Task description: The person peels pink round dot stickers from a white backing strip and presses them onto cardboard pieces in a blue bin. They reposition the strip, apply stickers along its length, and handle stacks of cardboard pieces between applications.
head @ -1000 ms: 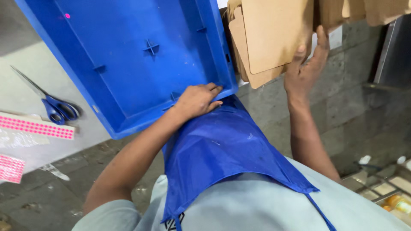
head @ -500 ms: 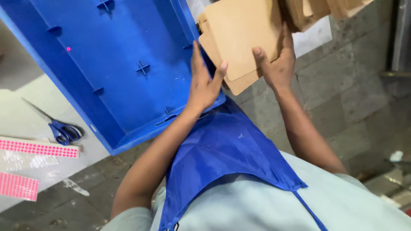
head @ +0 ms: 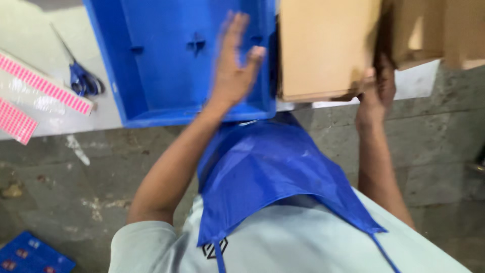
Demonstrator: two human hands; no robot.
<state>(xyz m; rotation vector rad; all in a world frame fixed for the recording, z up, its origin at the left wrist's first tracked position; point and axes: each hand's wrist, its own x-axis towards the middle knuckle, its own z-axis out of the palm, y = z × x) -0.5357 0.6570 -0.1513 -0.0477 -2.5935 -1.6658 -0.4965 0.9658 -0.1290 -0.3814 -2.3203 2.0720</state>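
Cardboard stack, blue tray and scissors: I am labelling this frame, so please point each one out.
cardboard stack (head: 326, 48), head view, on its flat front face.
blue tray (head: 166, 76), head view, on its bare inner floor.
scissors (head: 83, 81), head view, on the blue handles.

There is a single view, from a camera worn on the person's head, and it looks steeply down along the person's own chest, so the blue apron (head: 273, 177) and pale shirt fill the near part of the picture. It faces forward and down onto the edge of the surface (head: 30, 40) at the far side, with the grey floor (head: 76, 187) below it on the left and right. The view is close: the forearms run up from the near edge, and the left hand (head: 233, 63) and right hand (head: 376, 83) sit in the far half, blurred. The blue tray (head: 166, 65) and the cardboard sheet (head: 326, 45) run off the far edge
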